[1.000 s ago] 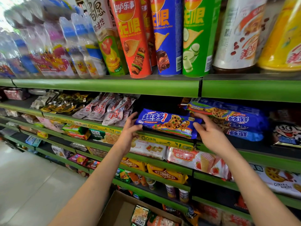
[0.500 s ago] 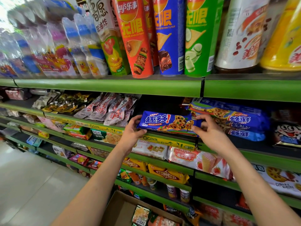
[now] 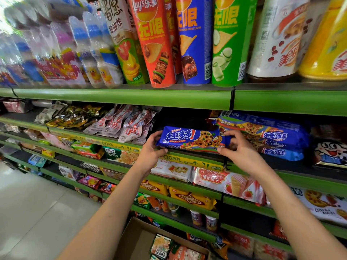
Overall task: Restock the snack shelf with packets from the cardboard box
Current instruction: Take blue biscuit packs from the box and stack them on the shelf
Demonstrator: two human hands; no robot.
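A: What is held at the shelf?

B: A blue cookie packet (image 3: 191, 139) is held lengthwise at the front edge of the second green shelf (image 3: 197, 156). Its left end is gripped by the left hand (image 3: 150, 151), with the fingers curled over the top edge and the thumb pressed beneath. Its right end is pinched by the right hand (image 3: 242, 154), fingers bent over the top corner and thumb laid under the lower edge. Whether the packet is resting on the shelf board cannot be told.

A: What is kept on that same shelf?

B: Just to the right, a stack of matching blue packets (image 3: 272, 137) is seen, printed side turned upside down. To the left, white and red pouches (image 3: 129, 124) are leaned in a row, and gold wrapped snacks (image 3: 73, 117) are piled beyond them.

A: And the shelf above?

B: Tall crisp tubes are stood upright there: an orange tube (image 3: 154, 44), a blue tube (image 3: 195, 42) and a green tube (image 3: 231, 40), set side by side and touching. Clear bottles (image 3: 93, 53) are ranged at the left, blurred.

A: Is the cardboard box seen?

B: The cardboard box (image 3: 137, 239) is seen on the floor below, between the forearms, with its top open. A few packets (image 3: 161, 246) are laid inside at its right side; the rest of its floor is bare brown card.

A: What is stored lower down?

B: A pink wafer pack (image 3: 234, 182) is laid under the held packet, and yellow packs (image 3: 191, 197) are kept one shelf beneath.
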